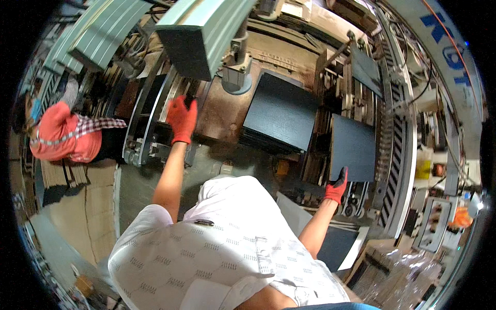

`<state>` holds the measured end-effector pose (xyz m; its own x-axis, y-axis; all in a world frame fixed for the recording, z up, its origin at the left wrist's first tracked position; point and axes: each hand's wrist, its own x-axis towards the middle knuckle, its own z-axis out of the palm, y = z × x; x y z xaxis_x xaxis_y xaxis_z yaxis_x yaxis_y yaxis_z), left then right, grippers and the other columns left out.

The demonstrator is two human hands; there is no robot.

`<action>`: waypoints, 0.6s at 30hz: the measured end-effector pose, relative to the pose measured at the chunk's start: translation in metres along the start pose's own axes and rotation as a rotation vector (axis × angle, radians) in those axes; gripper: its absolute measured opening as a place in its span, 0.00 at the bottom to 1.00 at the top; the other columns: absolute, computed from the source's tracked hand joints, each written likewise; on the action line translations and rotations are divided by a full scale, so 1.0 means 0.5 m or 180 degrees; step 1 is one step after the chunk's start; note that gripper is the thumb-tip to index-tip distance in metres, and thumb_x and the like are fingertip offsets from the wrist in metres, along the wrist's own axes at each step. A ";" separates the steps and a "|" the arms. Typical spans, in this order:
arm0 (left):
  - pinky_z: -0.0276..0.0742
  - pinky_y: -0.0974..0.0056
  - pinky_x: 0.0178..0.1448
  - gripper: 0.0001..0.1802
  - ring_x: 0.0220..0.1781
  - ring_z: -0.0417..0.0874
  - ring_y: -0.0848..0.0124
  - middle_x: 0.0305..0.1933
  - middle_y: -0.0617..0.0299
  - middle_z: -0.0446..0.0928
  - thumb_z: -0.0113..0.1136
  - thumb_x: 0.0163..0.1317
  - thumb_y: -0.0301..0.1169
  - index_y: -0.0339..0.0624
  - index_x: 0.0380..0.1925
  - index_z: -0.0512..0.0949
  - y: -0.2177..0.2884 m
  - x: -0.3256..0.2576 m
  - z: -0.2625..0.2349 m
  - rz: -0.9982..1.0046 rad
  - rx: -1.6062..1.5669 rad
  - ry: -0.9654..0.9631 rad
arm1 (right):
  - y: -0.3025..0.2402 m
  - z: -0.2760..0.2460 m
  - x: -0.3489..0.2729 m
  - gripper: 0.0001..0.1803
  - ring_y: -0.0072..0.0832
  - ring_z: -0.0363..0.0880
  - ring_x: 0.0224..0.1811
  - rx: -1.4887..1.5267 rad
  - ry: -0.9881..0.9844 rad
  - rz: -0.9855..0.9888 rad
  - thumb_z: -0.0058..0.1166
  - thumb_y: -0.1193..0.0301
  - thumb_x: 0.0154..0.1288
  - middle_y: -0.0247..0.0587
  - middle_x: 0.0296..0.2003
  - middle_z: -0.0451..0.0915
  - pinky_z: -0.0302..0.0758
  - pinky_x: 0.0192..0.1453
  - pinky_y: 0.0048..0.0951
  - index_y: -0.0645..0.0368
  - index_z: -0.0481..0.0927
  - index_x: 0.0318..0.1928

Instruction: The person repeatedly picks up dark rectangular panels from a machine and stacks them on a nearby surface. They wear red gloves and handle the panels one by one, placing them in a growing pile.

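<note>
My right hand, in a red glove with dark fingertips, grips the near edge of a flat dark grey board, its thumb on top. The fingers under the board are hidden. That board lies along the roller conveyor on the right. My left hand, also red-gloved, is held out beside a metal rail frame with its fingers apart and nothing visible in it. Between my hands a stack of dark boards sits on the machine bed.
A green machine housing overhangs the bed, with a suction-like round foot below it. Another dark board rests farther along the rollers. A co-worker in a coral top is at left. Wrapped cartons stand at lower right.
</note>
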<state>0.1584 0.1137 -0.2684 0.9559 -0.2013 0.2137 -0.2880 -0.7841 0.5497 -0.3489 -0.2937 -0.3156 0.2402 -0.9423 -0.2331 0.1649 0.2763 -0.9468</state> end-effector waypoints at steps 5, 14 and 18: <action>0.74 0.44 0.62 0.22 0.60 0.78 0.39 0.55 0.34 0.78 0.53 0.78 0.42 0.32 0.57 0.74 0.127 -0.060 0.231 0.1032 -0.1459 -0.1051 | -0.082 0.049 -0.070 0.24 0.35 0.84 0.54 0.0921 0.0223 0.0121 0.61 0.57 0.75 0.39 0.56 0.83 0.83 0.54 0.37 0.60 0.80 0.61; 0.78 0.42 0.59 0.29 0.54 0.82 0.42 0.52 0.38 0.81 0.56 0.69 0.52 0.37 0.54 0.77 0.323 -0.120 0.330 0.0209 -0.0387 -0.0794 | 0.016 -0.084 -0.374 0.28 0.36 0.75 0.69 -0.2073 0.0931 -0.1252 0.53 0.58 0.79 0.45 0.71 0.72 0.76 0.67 0.34 0.57 0.72 0.73; 0.76 0.42 0.61 0.30 0.57 0.78 0.40 0.54 0.37 0.79 0.54 0.71 0.52 0.33 0.54 0.78 0.270 -0.109 0.358 0.0777 0.0054 -0.0694 | 0.001 -0.108 -0.511 0.22 0.31 0.79 0.61 0.0467 0.1687 -0.0513 0.61 0.68 0.73 0.41 0.58 0.80 0.76 0.65 0.33 0.61 0.77 0.63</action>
<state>0.0777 -0.0860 -0.3503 0.8490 -0.5040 0.1586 -0.5109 -0.7066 0.4897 -0.4618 -0.0629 -0.2684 -0.3052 -0.9303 -0.2036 0.2999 0.1090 -0.9477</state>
